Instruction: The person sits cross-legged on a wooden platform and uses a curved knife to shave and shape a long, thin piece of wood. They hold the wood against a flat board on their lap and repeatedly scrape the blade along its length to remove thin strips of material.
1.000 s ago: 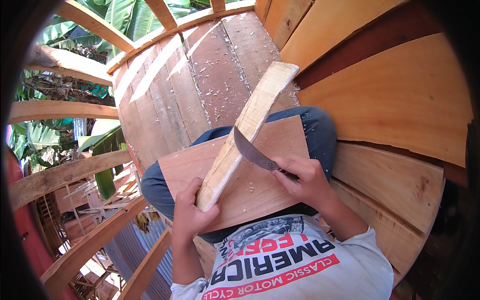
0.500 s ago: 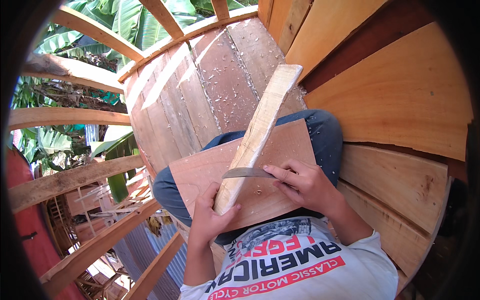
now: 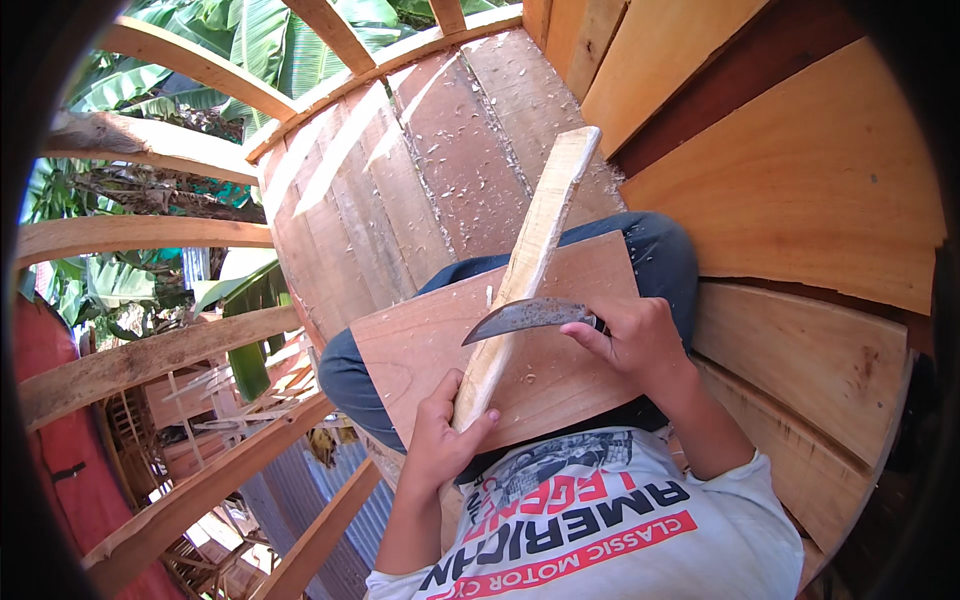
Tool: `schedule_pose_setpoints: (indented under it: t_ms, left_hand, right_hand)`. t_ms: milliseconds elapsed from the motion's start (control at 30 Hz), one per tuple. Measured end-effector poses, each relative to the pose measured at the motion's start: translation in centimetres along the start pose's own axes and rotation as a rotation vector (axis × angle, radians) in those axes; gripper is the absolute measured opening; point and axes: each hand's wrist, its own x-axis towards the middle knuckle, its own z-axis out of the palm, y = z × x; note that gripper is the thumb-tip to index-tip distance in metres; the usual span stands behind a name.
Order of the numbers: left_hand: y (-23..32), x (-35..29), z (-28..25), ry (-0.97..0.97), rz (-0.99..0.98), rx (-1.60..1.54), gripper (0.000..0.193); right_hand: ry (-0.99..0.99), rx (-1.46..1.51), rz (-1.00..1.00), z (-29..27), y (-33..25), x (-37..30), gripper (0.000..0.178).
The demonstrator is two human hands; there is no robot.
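My left hand (image 3: pixel 447 428) is wrapped round the near end of a long pale piece of wood (image 3: pixel 541 218), which slants up and away to the right. In my right hand (image 3: pixel 632 345) is a knife with a curved, dark-spotted blade (image 3: pixel 527 317), its handle mostly hidden by my fingers. The blade lies across the wood a little beyond my left hand, its tip pointing left. Under both rests a flat brown board (image 3: pixel 400 350) on my lap. A small shaving (image 3: pixel 490 296) shows beside the wood, left of the blade.
Wood shavings are scattered over the plank floor (image 3: pixel 400 190) ahead. A wall of wide orange-brown boards (image 3: pixel 790 190) stands close on my right. Along the left run spaced wooden rails (image 3: pixel 150 237), with banana leaves (image 3: pixel 262 55) and corrugated metal sheets (image 3: pixel 345 500) beyond.
The knife has moved away from me along the wood, and its blade has turned so the broad side shows. A shaving now appears beside the wood. My left hand keeps its grip.
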Motion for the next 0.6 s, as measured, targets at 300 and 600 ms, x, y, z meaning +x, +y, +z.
schedule_pose_setpoints:
  t_ms: [300,600]
  left_hand:
    - [0.5,0.6,0.8,0.051,0.109,0.057,0.028]
    - [0.2,0.7,0.6,0.025,0.052,0.074,0.029]
  right_hand:
    - [-0.05,-0.042,-0.076,0.5,-0.7,-1.5,0.043]
    - [0.092,-0.108,0.01,-0.1,0.8,-0.5,0.045]
